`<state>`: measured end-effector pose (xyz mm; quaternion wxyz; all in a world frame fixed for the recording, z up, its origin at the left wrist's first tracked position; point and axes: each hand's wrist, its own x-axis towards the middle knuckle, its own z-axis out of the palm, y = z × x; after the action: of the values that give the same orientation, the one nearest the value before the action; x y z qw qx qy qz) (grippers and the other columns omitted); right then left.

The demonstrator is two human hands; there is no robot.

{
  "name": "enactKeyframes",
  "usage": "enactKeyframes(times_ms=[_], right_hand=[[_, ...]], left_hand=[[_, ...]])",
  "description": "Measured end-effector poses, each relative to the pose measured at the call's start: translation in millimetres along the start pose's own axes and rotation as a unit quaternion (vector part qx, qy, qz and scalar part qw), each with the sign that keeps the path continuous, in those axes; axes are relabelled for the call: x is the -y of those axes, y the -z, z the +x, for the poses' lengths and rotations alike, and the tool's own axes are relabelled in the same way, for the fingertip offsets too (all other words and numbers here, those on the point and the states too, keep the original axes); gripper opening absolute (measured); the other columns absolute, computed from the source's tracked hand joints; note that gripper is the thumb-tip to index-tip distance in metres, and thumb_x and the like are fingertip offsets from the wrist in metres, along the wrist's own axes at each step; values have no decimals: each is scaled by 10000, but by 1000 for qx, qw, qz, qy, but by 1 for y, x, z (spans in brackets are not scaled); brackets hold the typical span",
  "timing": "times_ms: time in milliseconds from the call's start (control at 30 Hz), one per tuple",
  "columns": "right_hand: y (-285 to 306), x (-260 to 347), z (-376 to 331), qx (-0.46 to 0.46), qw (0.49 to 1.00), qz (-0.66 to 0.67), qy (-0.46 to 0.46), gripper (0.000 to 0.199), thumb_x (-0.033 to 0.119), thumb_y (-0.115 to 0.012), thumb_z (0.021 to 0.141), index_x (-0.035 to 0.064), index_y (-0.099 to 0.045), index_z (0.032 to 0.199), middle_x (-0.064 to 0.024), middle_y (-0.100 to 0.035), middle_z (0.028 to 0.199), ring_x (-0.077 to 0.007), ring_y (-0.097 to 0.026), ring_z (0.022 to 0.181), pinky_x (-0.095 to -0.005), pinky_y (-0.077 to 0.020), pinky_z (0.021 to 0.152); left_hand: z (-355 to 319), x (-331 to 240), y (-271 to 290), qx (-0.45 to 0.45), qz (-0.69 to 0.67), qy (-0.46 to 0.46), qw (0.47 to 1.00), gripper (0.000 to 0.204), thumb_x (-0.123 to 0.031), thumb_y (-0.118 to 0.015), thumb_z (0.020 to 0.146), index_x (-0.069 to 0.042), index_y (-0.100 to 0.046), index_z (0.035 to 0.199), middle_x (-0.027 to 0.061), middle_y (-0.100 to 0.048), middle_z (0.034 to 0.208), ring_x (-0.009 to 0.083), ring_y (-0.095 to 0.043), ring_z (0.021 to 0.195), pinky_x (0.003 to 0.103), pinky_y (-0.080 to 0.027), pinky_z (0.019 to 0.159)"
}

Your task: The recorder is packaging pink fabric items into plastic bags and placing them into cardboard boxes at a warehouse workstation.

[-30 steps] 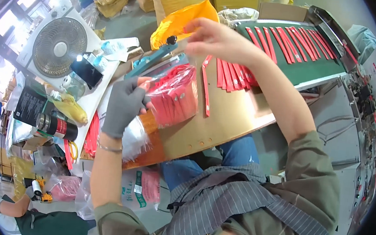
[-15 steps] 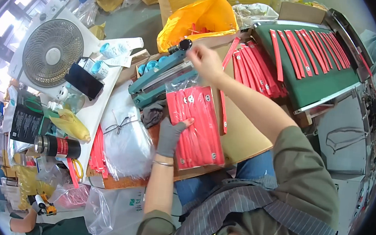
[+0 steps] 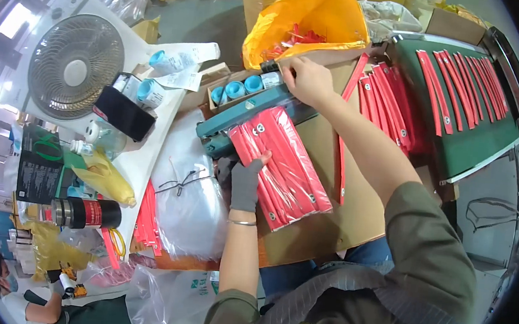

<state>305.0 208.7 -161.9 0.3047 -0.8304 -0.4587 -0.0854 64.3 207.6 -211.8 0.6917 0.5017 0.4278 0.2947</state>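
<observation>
My left hand (image 3: 246,184), in a grey fingerless glove, grips the left edge of a clear plastic bag (image 3: 287,171) packed with red strips, its thumb on top. The bag's far end meets a teal bar-type heat sealer (image 3: 246,108), whose long arm is down across it. At the arm's right end, my bare right hand (image 3: 309,82) is closed over the tip and covers it. Dark grey cloth (image 3: 225,170) lies beside my left hand. A cardboard sheet (image 3: 299,239) is under the bag.
Loose red strips (image 3: 387,106) lie to the right, with more on a green board (image 3: 464,142). An orange sack (image 3: 263,33) stands behind. Clear bags (image 3: 187,221), eyeglasses (image 3: 181,185), a flask (image 3: 96,213), a phone (image 3: 124,113) and a fan (image 3: 76,70) are leftward. Another person (image 3: 35,309) sits lower left.
My right hand has brought the sealer's raised arm down. My left hand has kept hold of the bag, now tilted differently against the sealer. The whole view has shifted.
</observation>
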Motion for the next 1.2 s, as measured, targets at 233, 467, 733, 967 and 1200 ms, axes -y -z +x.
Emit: enactKeyframes(times_ms=[233, 467, 733, 967, 1200], right_hand=[[-10, -18, -10, -58, 997, 57, 4, 190, 256, -528, 823, 113, -640, 881, -111, -648, 840, -310, -636, 758, -422, -516, 668], [6, -13, -17, 35, 987, 153, -38, 412, 440, -518, 863, 68, -562, 1034, -162, -584, 1045, -343, -591, 941, -433, -478, 809], [60, -61, -169, 276, 947, -44, -156, 362, 303, -611, 800, 38, -532, 1033, -169, -593, 1078, -353, -636, 800, -468, -501, 689], [182, -17, -277, 111, 948, 18, 298, 193, 141, -558, 730, 102, -554, 919, -55, -535, 847, -217, -629, 692, -350, -493, 485], [214, -43, -279, -5, 952, -33, 304, 131, 218, -607, 744, 101, -567, 786, -74, -551, 877, -241, -620, 781, -365, -523, 575]], left_hand=[[-4, 23, -4, 63, 4, -10, 998, 493, -191, -707, 808, 10, -514, 1214, 67, -560, 1173, 158, -538, 1029, 311, -436, 901], [-5, 16, -5, 42, -82, 9, 996, 437, -89, -746, 747, -36, -554, 1136, 64, -600, 1090, 175, -565, 1006, 320, -450, 902], [-67, -20, 25, -38, 297, -196, 934, 360, -170, -653, 840, 29, -518, 1106, 69, -606, 999, 117, -562, 859, 269, -457, 753], [-117, -32, -42, 266, -50, 228, 935, 430, -379, -531, 926, 15, -550, 1099, 122, -617, 948, 199, -598, 877, 330, -504, 751], [-201, -7, -103, 322, -24, 168, 931, 316, -344, -453, 955, -50, -535, 1035, 48, -542, 697, 85, -402, 433, 217, -349, 376]])
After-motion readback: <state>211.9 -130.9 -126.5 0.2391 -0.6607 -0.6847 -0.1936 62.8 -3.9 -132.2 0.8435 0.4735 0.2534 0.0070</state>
